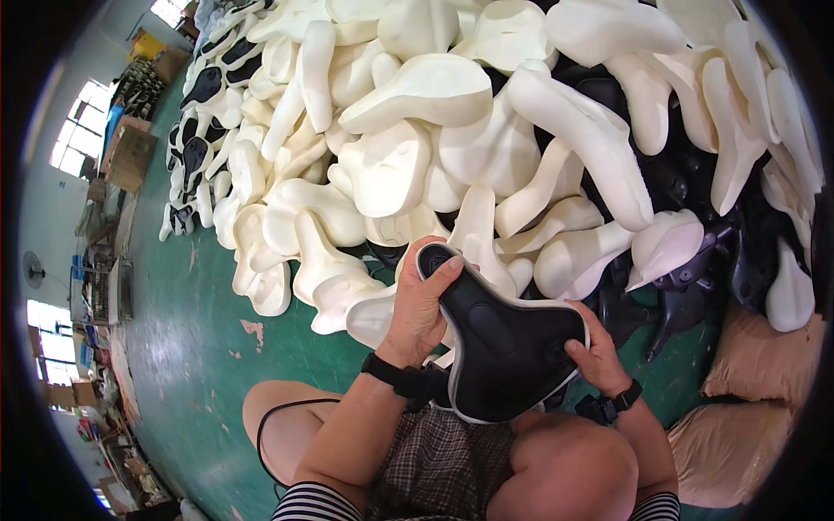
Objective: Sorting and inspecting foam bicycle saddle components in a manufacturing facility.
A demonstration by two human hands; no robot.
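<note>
A bicycle saddle is held over my lap, its black shell facing up and a thin white foam rim showing around the edge. My left hand grips its narrow nose, thumb pressed on the black face. At the wide rear end, my right hand holds the edge with the thumb on top and the fingers hidden underneath. Just beyond my hands rises a heap of cream-white foam saddle pads. Black saddle shells lie at the heap's right side.
Tan sacks lie at the right. Several black-and-white saddle pieces are piled at the far left of the heap. Along the left wall stand cardboard boxes, shelves and a fan. The green floor has worn patches.
</note>
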